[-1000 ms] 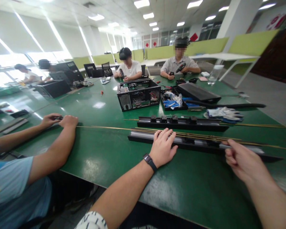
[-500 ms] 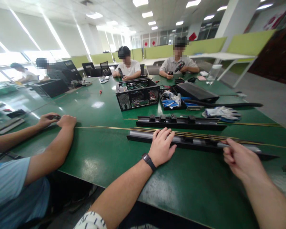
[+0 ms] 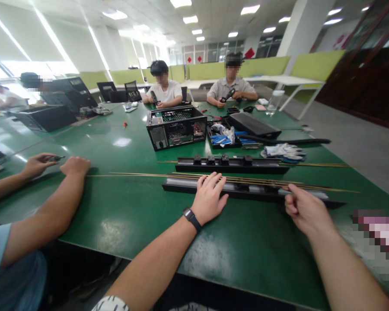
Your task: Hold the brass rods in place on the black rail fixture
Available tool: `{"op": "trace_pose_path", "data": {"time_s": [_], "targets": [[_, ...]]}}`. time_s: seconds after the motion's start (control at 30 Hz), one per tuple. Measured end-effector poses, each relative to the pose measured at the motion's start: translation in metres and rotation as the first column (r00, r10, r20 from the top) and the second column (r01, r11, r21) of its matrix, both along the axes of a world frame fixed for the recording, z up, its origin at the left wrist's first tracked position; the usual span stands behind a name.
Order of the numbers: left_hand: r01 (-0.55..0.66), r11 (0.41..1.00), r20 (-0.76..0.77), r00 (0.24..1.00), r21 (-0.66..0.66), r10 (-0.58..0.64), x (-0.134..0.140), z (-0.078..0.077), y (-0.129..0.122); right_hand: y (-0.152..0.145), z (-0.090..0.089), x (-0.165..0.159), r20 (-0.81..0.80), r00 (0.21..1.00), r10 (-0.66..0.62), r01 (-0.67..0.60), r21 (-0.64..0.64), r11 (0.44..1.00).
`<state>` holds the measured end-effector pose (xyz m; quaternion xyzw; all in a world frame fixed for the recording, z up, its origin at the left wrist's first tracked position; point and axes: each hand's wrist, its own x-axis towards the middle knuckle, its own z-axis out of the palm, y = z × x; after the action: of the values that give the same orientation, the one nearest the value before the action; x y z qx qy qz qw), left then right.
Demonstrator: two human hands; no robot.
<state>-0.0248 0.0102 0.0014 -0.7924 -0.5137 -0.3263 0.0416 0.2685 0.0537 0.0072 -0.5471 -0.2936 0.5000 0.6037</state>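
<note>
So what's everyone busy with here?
The camera wearer's left hand lies over thin golden rods along a black rail; the right hand, curled, is at the rods farther right, its grip unclear. At left, a co-worker's hand holds a small object. Across the table, two people hold dark objects.

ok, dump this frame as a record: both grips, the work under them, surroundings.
Left grip: fingers spread over the thin brass-coloured rods and front black rail
Right grip: curled beside the rods, farther right; pinch on one unclear
Rods: lie along the front rail, running past its left end
Rear rail: behind the front one, four dark blocks on it
Beyond: open black computer case; white glove to its right
Co-worker at left: two hands above the green table
</note>
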Motion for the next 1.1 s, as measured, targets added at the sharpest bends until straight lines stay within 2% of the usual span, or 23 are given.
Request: {"op": "trace_pose_path", "data": {"time_s": [0.5, 1.1], "targets": [[0.006, 1.0, -0.021, 1.0, 0.022, -0.005, -0.0004, -0.0018, 0.0004, -0.0012, -0.0018, 0.0022, -0.035, 0.999, 0.028, -0.027, 0.036, 0.999], [0.006, 0.999, -0.026, 1.0, 0.034, -0.005, -0.0014, -0.0045, 0.002, -0.0003, 0.0054, 0.0083, -0.058, 0.992, -0.108, 0.109, 0.017, 0.994]]}}
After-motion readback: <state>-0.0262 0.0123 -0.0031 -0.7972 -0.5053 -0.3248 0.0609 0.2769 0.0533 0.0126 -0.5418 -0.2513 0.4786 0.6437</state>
